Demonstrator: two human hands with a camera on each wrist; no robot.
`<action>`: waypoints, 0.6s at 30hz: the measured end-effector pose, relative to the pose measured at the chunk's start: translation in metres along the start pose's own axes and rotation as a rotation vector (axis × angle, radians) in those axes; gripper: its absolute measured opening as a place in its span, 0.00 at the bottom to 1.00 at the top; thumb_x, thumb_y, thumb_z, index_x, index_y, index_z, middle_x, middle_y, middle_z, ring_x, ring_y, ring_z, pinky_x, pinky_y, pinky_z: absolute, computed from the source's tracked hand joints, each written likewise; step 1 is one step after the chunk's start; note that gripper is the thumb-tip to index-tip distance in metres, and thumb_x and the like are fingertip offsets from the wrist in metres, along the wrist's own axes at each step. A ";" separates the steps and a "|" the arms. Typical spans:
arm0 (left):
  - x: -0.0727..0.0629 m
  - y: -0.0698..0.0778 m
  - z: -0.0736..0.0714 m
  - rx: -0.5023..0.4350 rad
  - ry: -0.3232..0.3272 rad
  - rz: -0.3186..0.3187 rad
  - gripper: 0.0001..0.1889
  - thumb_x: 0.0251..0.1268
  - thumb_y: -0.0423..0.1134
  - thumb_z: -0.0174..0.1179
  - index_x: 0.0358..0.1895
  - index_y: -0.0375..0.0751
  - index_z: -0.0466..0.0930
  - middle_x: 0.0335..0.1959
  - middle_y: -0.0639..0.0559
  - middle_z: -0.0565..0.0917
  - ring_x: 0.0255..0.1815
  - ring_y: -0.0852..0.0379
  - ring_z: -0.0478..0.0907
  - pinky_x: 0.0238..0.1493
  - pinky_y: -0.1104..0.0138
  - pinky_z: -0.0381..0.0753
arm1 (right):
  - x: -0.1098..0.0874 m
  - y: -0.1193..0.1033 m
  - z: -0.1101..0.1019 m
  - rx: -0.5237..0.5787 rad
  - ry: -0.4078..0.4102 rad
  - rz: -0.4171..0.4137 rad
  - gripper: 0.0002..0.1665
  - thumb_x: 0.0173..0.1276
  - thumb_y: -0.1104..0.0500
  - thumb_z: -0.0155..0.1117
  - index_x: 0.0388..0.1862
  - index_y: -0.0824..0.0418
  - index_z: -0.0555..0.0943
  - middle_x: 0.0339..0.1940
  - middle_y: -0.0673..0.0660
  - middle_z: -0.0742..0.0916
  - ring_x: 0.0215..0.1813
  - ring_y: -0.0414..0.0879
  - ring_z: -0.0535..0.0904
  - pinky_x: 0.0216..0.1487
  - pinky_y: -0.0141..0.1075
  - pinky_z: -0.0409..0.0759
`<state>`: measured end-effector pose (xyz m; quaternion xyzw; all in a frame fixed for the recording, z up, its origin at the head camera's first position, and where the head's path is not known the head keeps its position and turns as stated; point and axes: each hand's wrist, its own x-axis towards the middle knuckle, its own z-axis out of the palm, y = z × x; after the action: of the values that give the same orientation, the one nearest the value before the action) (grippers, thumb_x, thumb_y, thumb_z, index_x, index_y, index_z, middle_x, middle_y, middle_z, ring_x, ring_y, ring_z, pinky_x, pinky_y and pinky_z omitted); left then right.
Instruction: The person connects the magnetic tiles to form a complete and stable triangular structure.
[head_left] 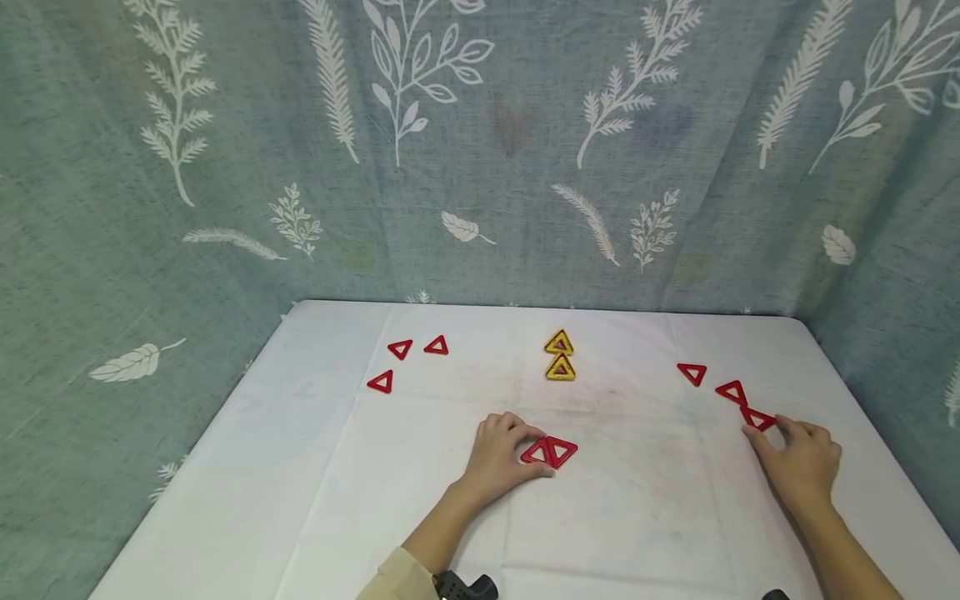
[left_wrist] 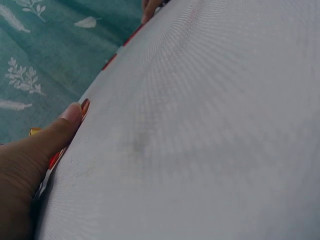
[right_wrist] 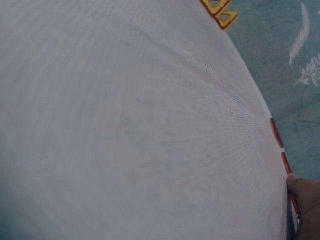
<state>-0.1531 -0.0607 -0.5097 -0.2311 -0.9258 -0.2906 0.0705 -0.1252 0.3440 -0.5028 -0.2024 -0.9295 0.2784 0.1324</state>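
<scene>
Near the middle of the white table, my left hand [head_left: 504, 457] holds a red hollow triangle [head_left: 533, 447] between thumb and fingers. A second red triangle [head_left: 567, 458] lies against its right side. At the right, my right hand [head_left: 802, 458] pinches another red triangle [head_left: 756, 412] by its outer end. That piece meets the corner of a red triangle [head_left: 731, 387] just beyond it. In the left wrist view, the left thumb [left_wrist: 71, 114] covers much of the red pieces. The right thumb [right_wrist: 294, 182] shows at the right wrist view's edge.
Two yellow triangles [head_left: 560, 377] stand one behind the other at the back middle. A lone red triangle [head_left: 692, 367] lies back right. Three red triangles [head_left: 437, 347] are spread at the back left. A green leaf-patterned curtain [head_left: 480, 167] hangs behind the table [head_left: 420, 500].
</scene>
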 end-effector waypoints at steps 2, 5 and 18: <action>0.000 -0.001 0.000 -0.006 -0.014 0.000 0.26 0.43 0.60 0.71 0.47 0.56 0.83 0.38 0.60 0.72 0.44 0.60 0.64 0.51 0.62 0.63 | -0.001 0.000 0.000 0.004 0.000 -0.004 0.37 0.65 0.49 0.62 0.60 0.76 0.68 0.57 0.79 0.65 0.60 0.72 0.56 0.50 0.61 0.56; -0.001 -0.004 -0.001 -0.017 -0.036 0.008 0.26 0.46 0.61 0.68 0.50 0.57 0.82 0.40 0.61 0.72 0.45 0.61 0.64 0.52 0.62 0.63 | -0.004 0.000 0.000 -0.005 0.005 -0.038 0.34 0.66 0.50 0.61 0.59 0.75 0.70 0.56 0.78 0.65 0.59 0.72 0.56 0.50 0.62 0.55; -0.002 -0.007 -0.003 -0.009 -0.018 0.056 0.19 0.51 0.56 0.67 0.47 0.57 0.84 0.38 0.61 0.73 0.43 0.61 0.64 0.50 0.62 0.64 | -0.020 -0.004 0.004 -0.005 -0.007 -0.243 0.32 0.63 0.44 0.63 0.56 0.68 0.78 0.48 0.74 0.72 0.49 0.70 0.65 0.43 0.59 0.59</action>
<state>-0.1550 -0.0683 -0.5118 -0.2598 -0.9183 -0.2908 0.0690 -0.1098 0.3296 -0.5060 -0.0877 -0.9483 0.2588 0.1615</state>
